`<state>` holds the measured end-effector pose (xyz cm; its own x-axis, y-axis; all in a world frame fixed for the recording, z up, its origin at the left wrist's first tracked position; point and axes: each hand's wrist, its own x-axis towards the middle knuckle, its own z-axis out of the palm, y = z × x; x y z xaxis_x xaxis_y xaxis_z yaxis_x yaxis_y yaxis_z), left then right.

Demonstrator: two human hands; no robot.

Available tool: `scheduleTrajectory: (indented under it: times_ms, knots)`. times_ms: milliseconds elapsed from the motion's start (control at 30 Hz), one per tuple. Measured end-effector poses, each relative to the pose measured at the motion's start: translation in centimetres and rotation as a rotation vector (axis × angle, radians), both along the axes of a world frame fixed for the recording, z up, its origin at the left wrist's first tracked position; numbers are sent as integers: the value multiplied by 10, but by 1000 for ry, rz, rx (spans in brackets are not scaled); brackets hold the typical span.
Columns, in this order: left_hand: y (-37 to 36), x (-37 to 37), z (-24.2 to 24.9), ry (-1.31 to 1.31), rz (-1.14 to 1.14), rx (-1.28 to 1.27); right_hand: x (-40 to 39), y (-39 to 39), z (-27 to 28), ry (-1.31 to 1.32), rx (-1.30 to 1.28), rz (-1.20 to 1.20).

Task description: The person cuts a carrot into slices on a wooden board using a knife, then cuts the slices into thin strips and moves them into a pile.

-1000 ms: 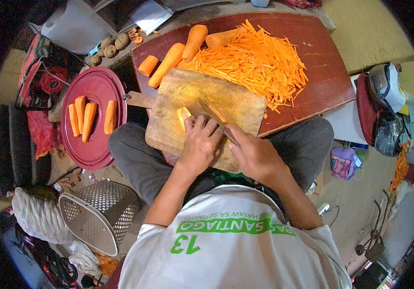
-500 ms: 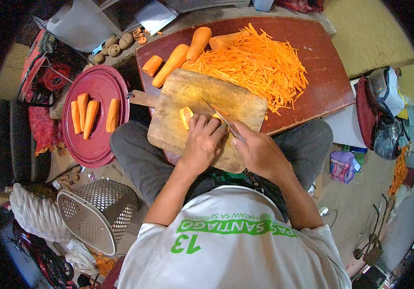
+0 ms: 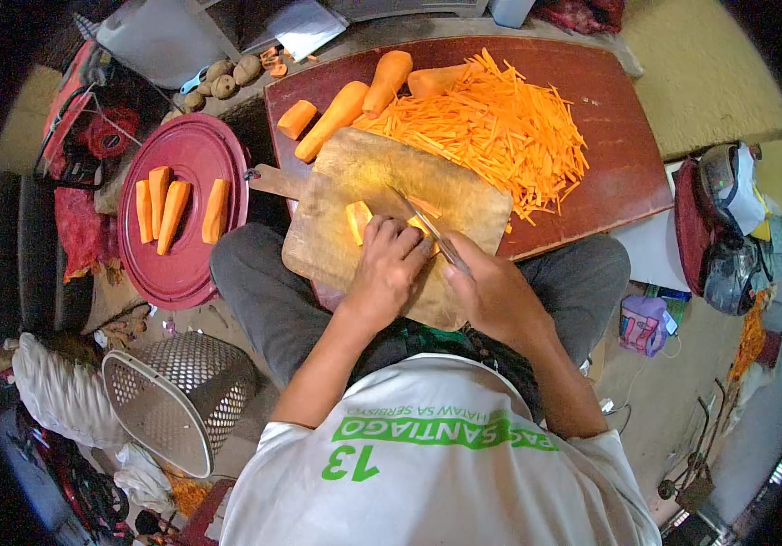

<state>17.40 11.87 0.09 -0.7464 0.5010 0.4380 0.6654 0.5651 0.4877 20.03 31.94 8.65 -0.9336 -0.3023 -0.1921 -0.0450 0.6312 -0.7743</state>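
Knife (image 3: pixel 429 227) shifted slightly right since the earlier frame; handle mostly hidden in right hand (image 3: pixel 491 287), fingers clamped round it; left hand (image 3: pixel 384 268) has fingers bunched together on carrot piece (image 3: pixel 419 224), which sits on cutting board (image 3: pixel 318 232) against the blade, largely covered; fingertips hard to make out; shirt (image 3: pixel 445 491) print upside down: "13", "SANTIAGO", "HATAW SA SERBISYO"; word beside "SANTIAGO" partly lost in folds.

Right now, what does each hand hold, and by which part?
Right hand: silver metal knife, by its handle end. Left hand: orange carrot chunk, exact hold hidden.
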Motion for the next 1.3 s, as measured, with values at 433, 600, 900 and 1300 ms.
scheduleTrajectory:
  times_ms: [433,600,900,1300]
  knots:
    - [-4,-4,1,29,-31,4,-1,-5,-7,8,31,3]
    - [-3,0,2,45,-7,39,34,8,25,-126,162,-17]
    - [-6,7,4,39,59,-96,1,-4,-4,-43,45,3]
    - [-5,5,3,61,26,-74,-6,-10,-11,-42,51,3]
